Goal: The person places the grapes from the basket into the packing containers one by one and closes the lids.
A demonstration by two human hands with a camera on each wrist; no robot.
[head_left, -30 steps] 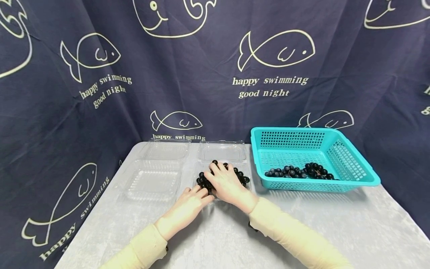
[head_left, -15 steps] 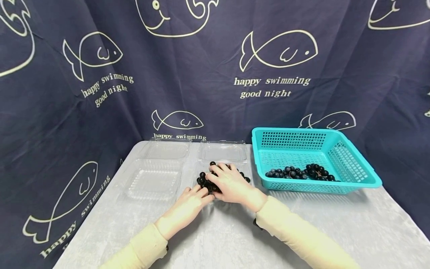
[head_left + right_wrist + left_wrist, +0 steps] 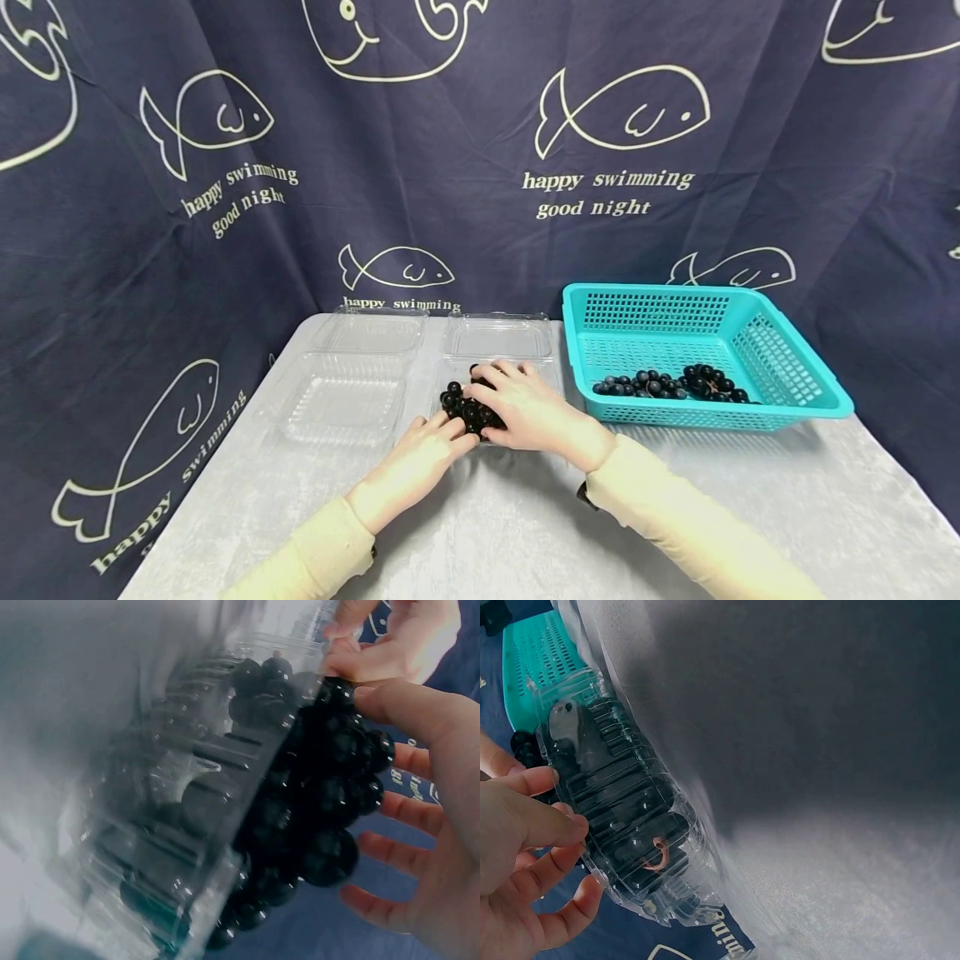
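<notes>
A bunch of black grapes (image 3: 465, 408) sits in a clear plastic clamshell box (image 3: 187, 795), bulging above its rim. At the box's near left edge, my left hand (image 3: 420, 454) pinches the rim; the left wrist view shows thumb and fingers (image 3: 571, 827) there. My right hand (image 3: 525, 408) lies over the grapes from the right, its spread fingers (image 3: 390, 855) touching them from the side. The two hands nearly meet at the near edge. Part of the bunch is hidden under the right hand. A brownish stem (image 3: 658, 853) shows through the box wall.
Left of the hands stands a second open clear box (image 3: 341, 408) with its lid folded back. A turquoise basket (image 3: 810, 392) with more black grapes (image 3: 652, 385) is at the right. A fish-patterned dark blue cloth (image 3: 480, 167) hangs behind the grey-covered table (image 3: 480, 533).
My right hand has slid a little to the right over the grapes, covering those at the right side and baring more at the left. The left hand has stayed at the rim.
</notes>
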